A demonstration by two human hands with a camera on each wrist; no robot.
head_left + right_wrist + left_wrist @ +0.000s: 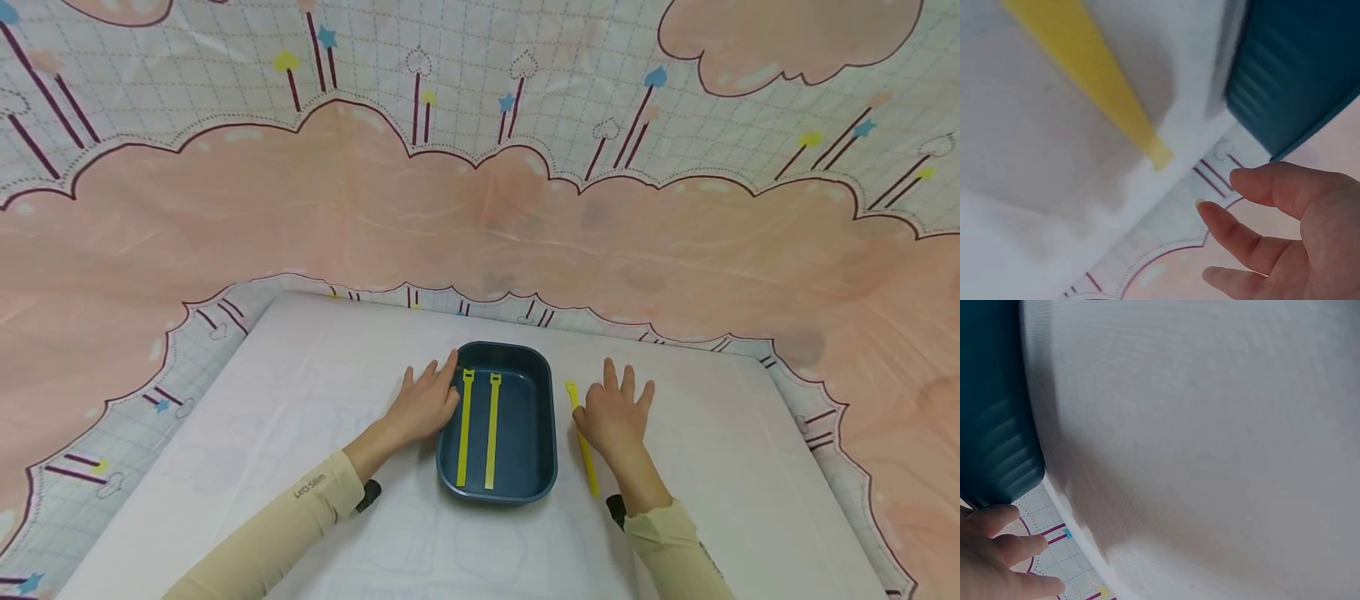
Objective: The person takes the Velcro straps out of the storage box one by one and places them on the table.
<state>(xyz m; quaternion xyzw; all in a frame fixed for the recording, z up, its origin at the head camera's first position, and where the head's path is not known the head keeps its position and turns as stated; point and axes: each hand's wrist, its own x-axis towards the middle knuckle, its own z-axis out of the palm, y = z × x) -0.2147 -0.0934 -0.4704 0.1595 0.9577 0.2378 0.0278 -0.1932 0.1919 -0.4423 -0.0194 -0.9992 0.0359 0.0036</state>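
tray (551,467) = ref | loose strap (582,442) flat just right of it, two straps (477,429) inside | right hand (615,412) fingers spread, touching loose strap | left hand (423,404) flat, relaxed against tray's left wall | strap likely light, floppy: pinch near the head

Three yellow straps are in sight: two lie side by side inside the tray, the left one (465,427) and the right one (492,429), and a third strap (583,450) lies on the white surface (315,400) just outside it. There is one dark blue tray (542,467). Two hands show, the left hand (423,403) and the right hand (617,412).
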